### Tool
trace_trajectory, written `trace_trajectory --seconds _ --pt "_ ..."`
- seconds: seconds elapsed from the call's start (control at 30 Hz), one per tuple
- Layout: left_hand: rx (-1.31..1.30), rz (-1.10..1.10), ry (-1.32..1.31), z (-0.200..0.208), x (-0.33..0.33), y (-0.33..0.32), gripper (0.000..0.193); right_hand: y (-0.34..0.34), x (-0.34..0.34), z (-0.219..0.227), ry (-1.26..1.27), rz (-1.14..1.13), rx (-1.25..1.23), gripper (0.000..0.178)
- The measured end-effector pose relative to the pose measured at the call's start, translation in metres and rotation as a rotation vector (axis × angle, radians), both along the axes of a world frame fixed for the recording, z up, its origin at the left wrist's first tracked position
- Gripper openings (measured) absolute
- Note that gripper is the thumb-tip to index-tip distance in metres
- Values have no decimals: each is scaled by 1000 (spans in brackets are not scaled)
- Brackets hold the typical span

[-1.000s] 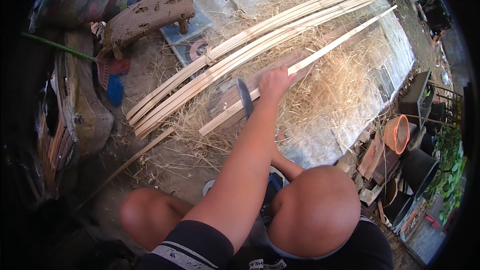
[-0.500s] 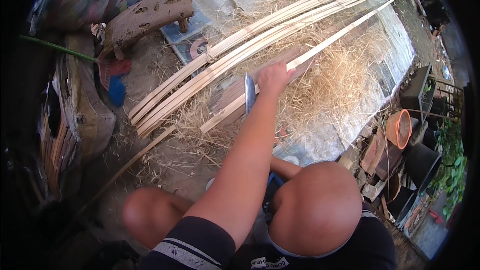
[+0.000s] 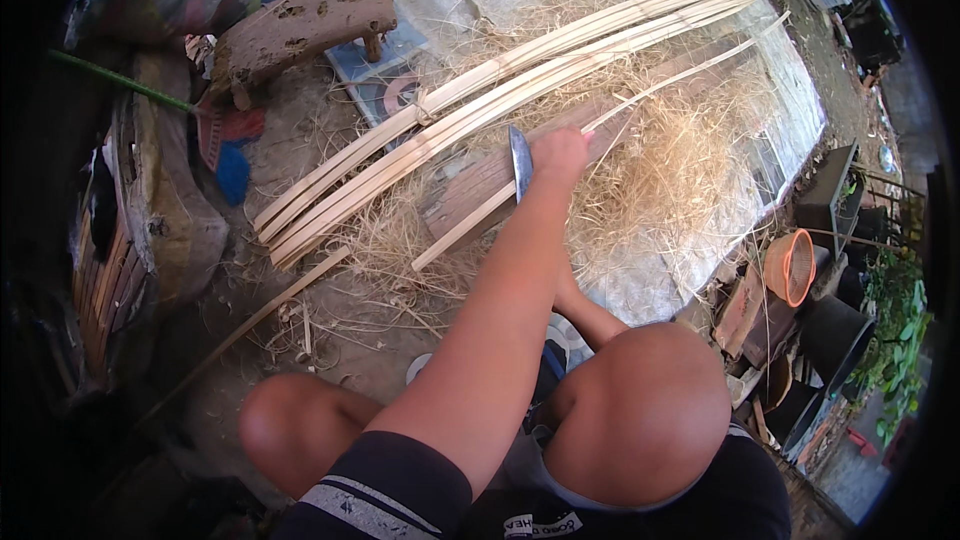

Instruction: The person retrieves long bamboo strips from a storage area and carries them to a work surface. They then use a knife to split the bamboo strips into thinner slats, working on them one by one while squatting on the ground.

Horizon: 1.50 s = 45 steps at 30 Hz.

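My left hand is closed around a thin pale wood strip, apparently bamboo, that slants from near left to far right. Under the strip lies a weathered wooden board. Just left of my left hand, a knife blade stands across the strip, touching or very close to it; its handle is out of sight. My right forearm comes up beside my knee and passes beneath my left forearm, which hides my right hand and its fingers.
Beyond the board rests a bundle of long pale strips. Curly shavings cover much of the ground sheet. A low brown wooden stool stands far left. An orange basket and dark pots are on the right.
The strip's far part has turned and looks narrower. My left hand and the blade have shifted slightly right, and more of my right forearm shows.
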State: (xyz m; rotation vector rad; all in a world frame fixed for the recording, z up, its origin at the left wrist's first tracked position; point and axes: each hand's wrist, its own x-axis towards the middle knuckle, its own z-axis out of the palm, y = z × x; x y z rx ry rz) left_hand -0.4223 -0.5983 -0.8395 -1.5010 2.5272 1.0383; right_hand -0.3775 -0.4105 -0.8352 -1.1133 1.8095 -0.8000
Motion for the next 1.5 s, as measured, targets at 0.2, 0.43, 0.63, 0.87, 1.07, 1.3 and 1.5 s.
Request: trace_trajectory --seconds 0.2,0.43,0.63,0.87,1.07,1.3,1.5 --pt "16 3 -8 4 5 -3 50 34 26 -4 -352 518 -88 55" --pt "-5 -125 57 7 13 -29 51 -17 -1 33 -31 369 96 60" --pt "110 -128 19 9 19 -33 47 23 40 -14 -168 446 -64 68" --pt "-11 -109 125 7 22 -21 40 -40 12 13 -57 721 646 67" --pt "-14 -74 73 -6 22 -26 41 16 45 -24 -192 184 -251 50" --pt "-65 -79 94 -6 18 -25 42 22 31 -46 -459 231 323 73" --pt "-47 -92 83 4 24 -22 43 21 56 -28 -450 264 96 72"
